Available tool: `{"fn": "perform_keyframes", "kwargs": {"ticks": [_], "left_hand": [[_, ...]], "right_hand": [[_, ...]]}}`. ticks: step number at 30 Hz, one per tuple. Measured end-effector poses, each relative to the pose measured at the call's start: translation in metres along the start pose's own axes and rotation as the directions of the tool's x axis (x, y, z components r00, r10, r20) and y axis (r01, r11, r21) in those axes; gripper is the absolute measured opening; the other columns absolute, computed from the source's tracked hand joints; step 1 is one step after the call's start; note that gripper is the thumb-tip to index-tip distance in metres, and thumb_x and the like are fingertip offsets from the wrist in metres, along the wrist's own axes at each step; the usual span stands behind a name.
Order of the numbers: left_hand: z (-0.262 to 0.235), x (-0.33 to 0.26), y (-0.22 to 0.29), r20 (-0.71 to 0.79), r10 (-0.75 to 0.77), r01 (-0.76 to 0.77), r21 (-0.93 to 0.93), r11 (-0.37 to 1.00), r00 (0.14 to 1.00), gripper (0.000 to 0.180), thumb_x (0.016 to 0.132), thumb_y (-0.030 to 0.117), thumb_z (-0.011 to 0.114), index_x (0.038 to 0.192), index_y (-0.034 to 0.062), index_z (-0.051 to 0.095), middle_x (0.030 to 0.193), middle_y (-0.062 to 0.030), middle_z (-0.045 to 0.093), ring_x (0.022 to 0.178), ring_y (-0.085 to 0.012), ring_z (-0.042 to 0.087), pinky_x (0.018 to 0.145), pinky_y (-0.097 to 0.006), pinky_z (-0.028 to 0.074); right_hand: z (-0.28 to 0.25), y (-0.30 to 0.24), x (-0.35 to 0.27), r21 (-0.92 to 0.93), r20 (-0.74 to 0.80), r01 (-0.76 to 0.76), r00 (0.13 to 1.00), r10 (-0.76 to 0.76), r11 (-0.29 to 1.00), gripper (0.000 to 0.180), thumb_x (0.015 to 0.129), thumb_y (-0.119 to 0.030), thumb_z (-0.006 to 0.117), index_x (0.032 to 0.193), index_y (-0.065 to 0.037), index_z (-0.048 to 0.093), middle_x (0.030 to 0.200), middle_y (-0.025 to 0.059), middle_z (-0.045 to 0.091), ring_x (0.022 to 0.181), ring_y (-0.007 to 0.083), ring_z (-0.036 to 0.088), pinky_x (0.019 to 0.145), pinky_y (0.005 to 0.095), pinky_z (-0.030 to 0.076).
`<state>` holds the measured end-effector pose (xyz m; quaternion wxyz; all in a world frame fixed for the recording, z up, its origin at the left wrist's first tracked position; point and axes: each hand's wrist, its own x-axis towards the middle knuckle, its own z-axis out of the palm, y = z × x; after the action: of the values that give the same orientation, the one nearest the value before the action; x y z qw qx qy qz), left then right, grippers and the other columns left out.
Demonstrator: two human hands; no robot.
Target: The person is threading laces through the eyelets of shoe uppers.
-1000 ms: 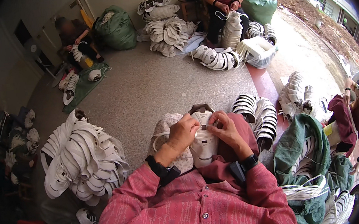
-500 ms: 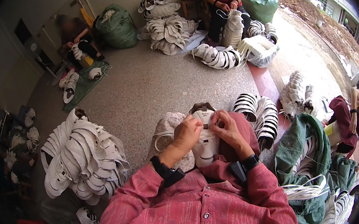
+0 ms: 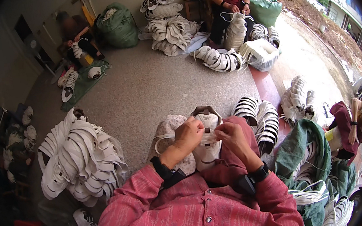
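White shoe upper [image 3: 207,143], propped on my lap against the red shirt, sits pinched between both hands: my left hand [image 3: 188,134] has its grip closed on a thin white lace [image 3: 163,137] at the upper's left edge, and my right hand [image 3: 232,136] has its grip narrowed on the eyelet row at the middle, fingertips almost meeting those of the left. From here I judge the lace could slip out of the pinch or miss its eyelet, since both grips are fine and the upper rests loose on soft cloth. A patterned cloth [image 3: 170,136] lies just under the left wrist and might snag the trailing loop. Beside my left knee a heap of white uppers [image 3: 79,158] leans on the floor; a shorter stack [image 3: 260,119] stands to the right, near a green sack [image 3: 306,152]. Other people work across the room, well apart.
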<state>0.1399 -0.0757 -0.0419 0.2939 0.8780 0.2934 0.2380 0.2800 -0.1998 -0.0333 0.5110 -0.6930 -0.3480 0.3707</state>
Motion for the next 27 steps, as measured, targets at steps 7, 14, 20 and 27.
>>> {"fn": "perform_keyframes", "kwargs": {"ticks": [7, 14, 20, 27], "left_hand": [[0.003, 0.001, 0.001, -0.005, -0.072, 0.073, 0.104, 0.992, 0.997, 0.008, 0.078, 0.019, 0.065, 0.081, 0.0114, 0.064, 0.088, -0.0090, 0.061, 0.082, -0.0311, 0.063, 0.068, -0.042, 0.050], [0.004, 0.000, -0.003, 0.022, -0.086, 0.085, 0.056, 0.995, 0.996, 0.009, 0.079, 0.017, 0.063, 0.085, 0.0124, 0.067, 0.093, -0.0093, 0.062, 0.086, -0.0321, 0.063, 0.072, -0.041, 0.050], [0.004, 0.003, -0.005, 0.060, -0.140, 0.136, 0.066, 0.988, 0.988, 0.012, 0.078, 0.020, 0.064, 0.086, 0.0116, 0.067, 0.094, -0.0091, 0.062, 0.088, -0.0324, 0.063, 0.076, -0.042, 0.050], [0.002, 0.003, 0.000, 0.061, -0.129, 0.118, 0.167, 0.979, 0.990, 0.015, 0.077, 0.021, 0.063, 0.088, 0.0100, 0.063, 0.094, -0.0110, 0.064, 0.089, -0.0320, 0.063, 0.075, -0.043, 0.050]], "right_hand": [[0.008, 0.001, 0.019, -0.264, 0.028, 0.013, 1.000, -0.006, 0.964, 0.018, 0.083, -0.013, 0.062, 0.082, 0.004, 0.067, 0.063, 0.0082, 0.066, 0.051, 0.0131, 0.060, 0.048, 0.0277, 0.046], [0.027, 0.004, 0.028, -0.684, -0.130, 0.081, 0.964, -0.230, 0.725, 0.016, 0.080, -0.015, 0.062, 0.080, 0.000, 0.068, 0.062, 0.0117, 0.066, 0.059, 0.0239, 0.066, 0.060, 0.0345, 0.051], [0.015, -0.008, 0.031, -0.325, 0.022, -0.020, 0.999, 0.029, 0.946, 0.019, 0.082, -0.014, 0.063, 0.080, 0.005, 0.065, 0.056, 0.0085, 0.062, 0.048, 0.0140, 0.058, 0.045, 0.0283, 0.045], [0.018, 0.004, 0.035, -0.303, -0.007, 0.054, 0.998, -0.059, 0.951, 0.018, 0.086, -0.013, 0.061, 0.080, 0.004, 0.062, 0.057, 0.0035, 0.058, 0.048, 0.0091, 0.052, 0.043, 0.0258, 0.039]]}}
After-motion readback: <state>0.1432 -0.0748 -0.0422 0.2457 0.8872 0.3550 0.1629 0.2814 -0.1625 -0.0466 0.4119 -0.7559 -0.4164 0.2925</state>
